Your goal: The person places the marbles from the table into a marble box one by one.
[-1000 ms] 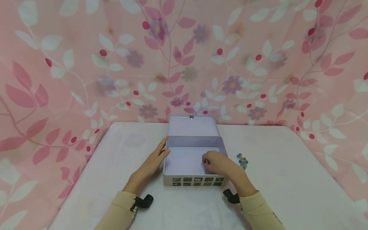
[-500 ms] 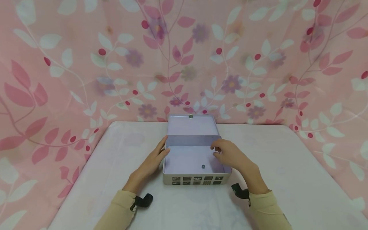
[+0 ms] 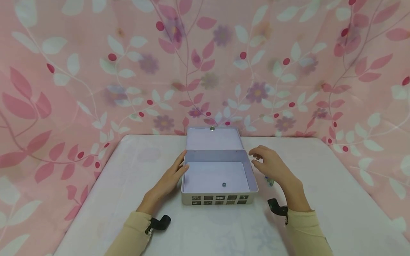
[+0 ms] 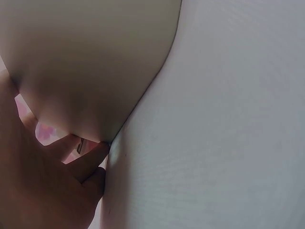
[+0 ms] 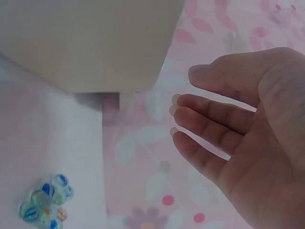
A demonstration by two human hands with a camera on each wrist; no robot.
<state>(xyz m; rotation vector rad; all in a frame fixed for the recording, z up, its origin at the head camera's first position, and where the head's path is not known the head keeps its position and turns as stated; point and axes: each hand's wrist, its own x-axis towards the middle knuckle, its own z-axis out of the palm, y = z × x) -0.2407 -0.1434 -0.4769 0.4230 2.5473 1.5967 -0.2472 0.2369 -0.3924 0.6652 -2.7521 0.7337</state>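
In the head view a pale metal box [image 3: 220,198] with small dark pictures along its front stands with its lid [image 3: 214,138] tipped back. One glass marble [image 3: 224,185] lies on the floor of the box. My left hand [image 3: 171,177] rests along the box's left side, thumb at the rim; the left wrist view shows its fingers [image 4: 90,162] against the outer wall. Off the right side of the box, my right hand [image 3: 272,165] hovers with loosely bent fingers and nothing between them. Below it, a cluster of marbles [image 5: 45,202] shows on the cloth, partly covered by the hand in the head view.
A white cloth [image 3: 153,149] covers the table. Behind the table hangs a pink curtain [image 3: 205,71] with flowers and leaves. Each wrist bears a black camera mount [image 3: 160,223]. The raised lid reaches back near the table's far edge.
My right hand has let go of a marble inside the box and moved out to the right, past the rim. The marble has rolled slightly left. My left hand has stayed put.
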